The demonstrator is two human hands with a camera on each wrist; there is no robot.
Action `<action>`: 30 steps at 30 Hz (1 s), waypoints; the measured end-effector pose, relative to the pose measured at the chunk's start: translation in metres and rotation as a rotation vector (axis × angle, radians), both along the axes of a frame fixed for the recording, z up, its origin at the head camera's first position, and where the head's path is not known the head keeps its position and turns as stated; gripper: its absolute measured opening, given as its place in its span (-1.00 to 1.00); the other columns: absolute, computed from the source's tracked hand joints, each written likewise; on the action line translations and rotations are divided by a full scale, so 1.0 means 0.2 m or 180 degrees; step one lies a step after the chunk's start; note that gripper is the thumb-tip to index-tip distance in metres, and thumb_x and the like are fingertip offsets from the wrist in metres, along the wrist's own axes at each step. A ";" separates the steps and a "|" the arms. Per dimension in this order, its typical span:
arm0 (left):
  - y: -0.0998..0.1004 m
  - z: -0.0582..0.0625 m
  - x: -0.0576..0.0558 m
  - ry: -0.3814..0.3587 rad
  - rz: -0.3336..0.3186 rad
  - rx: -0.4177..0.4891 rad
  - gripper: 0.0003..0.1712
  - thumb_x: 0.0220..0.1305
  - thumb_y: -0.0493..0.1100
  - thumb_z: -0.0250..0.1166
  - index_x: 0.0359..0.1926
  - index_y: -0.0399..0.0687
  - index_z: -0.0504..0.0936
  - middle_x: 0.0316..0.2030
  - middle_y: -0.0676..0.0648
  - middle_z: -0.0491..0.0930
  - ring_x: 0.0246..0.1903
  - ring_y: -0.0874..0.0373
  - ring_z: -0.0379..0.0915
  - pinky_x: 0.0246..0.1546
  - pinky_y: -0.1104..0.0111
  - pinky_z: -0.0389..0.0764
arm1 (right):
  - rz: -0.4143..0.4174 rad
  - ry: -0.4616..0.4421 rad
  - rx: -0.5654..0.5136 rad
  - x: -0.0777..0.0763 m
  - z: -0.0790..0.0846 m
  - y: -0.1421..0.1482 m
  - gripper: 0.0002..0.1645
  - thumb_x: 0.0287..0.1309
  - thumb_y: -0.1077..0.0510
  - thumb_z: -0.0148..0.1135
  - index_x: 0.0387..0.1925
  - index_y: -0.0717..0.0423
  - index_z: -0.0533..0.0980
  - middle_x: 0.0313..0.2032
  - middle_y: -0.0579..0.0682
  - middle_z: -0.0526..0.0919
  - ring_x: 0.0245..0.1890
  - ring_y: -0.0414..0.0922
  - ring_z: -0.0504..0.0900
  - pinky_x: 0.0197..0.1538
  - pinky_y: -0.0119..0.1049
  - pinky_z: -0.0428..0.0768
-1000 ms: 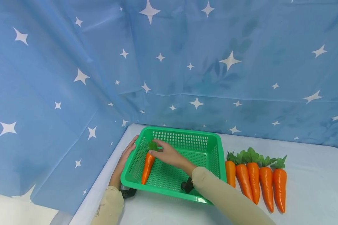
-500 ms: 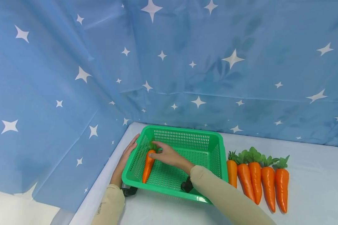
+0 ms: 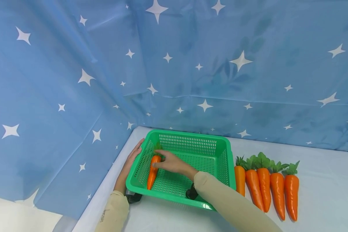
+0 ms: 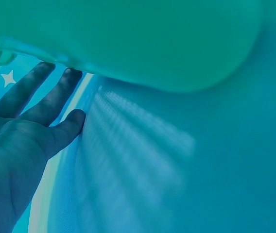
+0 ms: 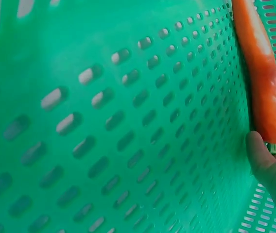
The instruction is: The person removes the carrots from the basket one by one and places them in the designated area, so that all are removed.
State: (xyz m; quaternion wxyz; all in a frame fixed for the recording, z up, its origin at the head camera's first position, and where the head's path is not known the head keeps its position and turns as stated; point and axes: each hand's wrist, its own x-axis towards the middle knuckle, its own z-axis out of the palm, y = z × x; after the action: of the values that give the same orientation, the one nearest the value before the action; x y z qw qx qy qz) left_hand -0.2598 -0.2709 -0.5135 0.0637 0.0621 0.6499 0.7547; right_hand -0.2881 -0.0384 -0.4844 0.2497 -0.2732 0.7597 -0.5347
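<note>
A green plastic basket (image 3: 179,202) with slotted walls sits on the table. Against its left wall an orange carrot (image 3: 153,174) lies inside, its leafy top toward the back. My right hand (image 3: 172,162) reaches over the carrot's top, fingers above the leaves and thumb beside the body. The right wrist view shows the thumb close by the thick end of the carrot (image 5: 267,92); the other fingers are hidden there. With fingers extended, my left hand (image 3: 130,162) rests along the basket's outer left side. In the left wrist view its fingertips (image 4: 72,73) touch under the rim.
Several carrots with green leaves lie side by side on the white table (image 3: 322,183), right of the basket; one is the carrot (image 3: 291,196) at the far right. A blue star-patterned curtain (image 3: 174,80) stands behind and at the left.
My right hand has come down and slid a little along the carrot, away from its leaves. The carrot lies nearly as before. My left hand has stayed at the basket's side.
</note>
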 end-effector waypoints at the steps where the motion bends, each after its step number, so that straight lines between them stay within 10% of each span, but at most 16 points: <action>1: 0.00 0.00 0.00 0.0003 0.0003 0.0007 -0.28 0.80 0.03 -0.19 0.77 0.04 -0.17 0.71 -0.09 -0.16 0.38 0.30 0.31 0.29 0.39 0.48 | -0.0001 0.0002 0.0007 0.00 0.00 -0.01 -0.15 0.47 0.06 0.35 0.63 0.20 0.26 0.54 0.23 0.32 0.43 0.29 0.43 0.31 0.18 0.55; 20: 0.00 0.00 0.01 -0.0026 0.0063 -0.0001 -0.28 0.79 0.03 -0.18 0.77 0.06 -0.14 0.71 -0.06 -0.15 0.41 0.22 0.28 0.29 0.38 0.46 | 0.0065 0.0090 0.0118 0.00 -0.03 -0.06 -0.08 0.36 0.13 0.44 0.62 0.23 0.26 0.41 0.19 0.48 0.30 0.13 0.52 0.32 0.16 0.51; 30: 0.01 0.00 0.01 0.0010 0.0034 0.0007 -0.28 0.79 0.02 -0.18 0.77 0.04 -0.15 0.71 -0.10 -0.16 0.61 -0.18 -0.06 0.30 0.40 0.44 | -0.0029 0.0066 0.0108 0.00 -0.03 -0.09 -0.09 0.33 0.18 0.46 0.61 0.23 0.29 0.42 0.20 0.45 0.26 0.11 0.54 0.28 0.13 0.55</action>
State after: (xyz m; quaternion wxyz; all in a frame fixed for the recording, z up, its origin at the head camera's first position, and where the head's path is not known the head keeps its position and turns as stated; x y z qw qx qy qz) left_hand -0.2588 -0.2686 -0.5136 0.0585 0.0600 0.6495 0.7557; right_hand -0.2887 -0.0570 -0.4911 0.2439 -0.2710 0.7724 -0.5200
